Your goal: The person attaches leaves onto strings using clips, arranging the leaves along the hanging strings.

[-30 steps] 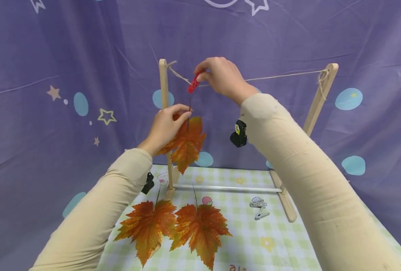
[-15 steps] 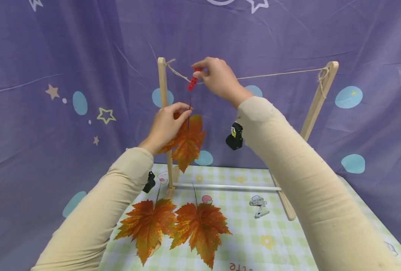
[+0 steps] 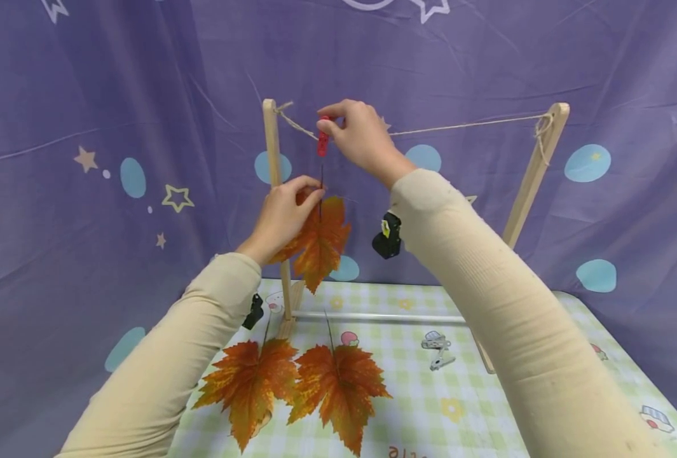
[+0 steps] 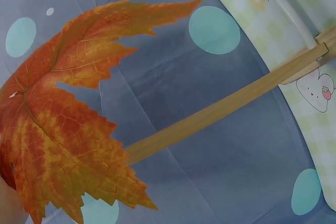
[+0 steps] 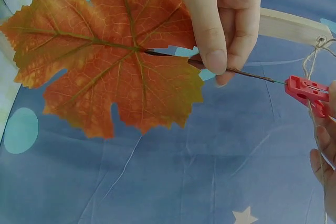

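My left hand (image 3: 283, 213) pinches the dark stem of an orange maple leaf (image 3: 322, 245), which hangs below the fingers. Above it, my right hand (image 3: 362, 137) holds a red clothespin (image 3: 322, 146) at the twine (image 3: 470, 126). In the right wrist view the twine passes at the clothespin (image 5: 303, 88), and the stem's thin tip (image 5: 278, 82) meets its nose. Whether the clothespin is clamped on the stem cannot be told. The left wrist view shows the leaf (image 4: 68, 150) close up, with the fingers mostly hidden.
Two more maple leaves (image 3: 252, 381) lie on the checked tablecloth (image 3: 418, 413). Grey clothespins (image 3: 438, 346) sit toward the right. A wooden post (image 3: 273, 143) on the left and another (image 3: 535, 172) on the right carry the twine; a white bar (image 3: 384, 317) joins their feet.
My right hand has shifted slightly left, and the red clothespin has turned from slanted to nearly upright above the stem. The left hand still pinches the stem in about the same place.
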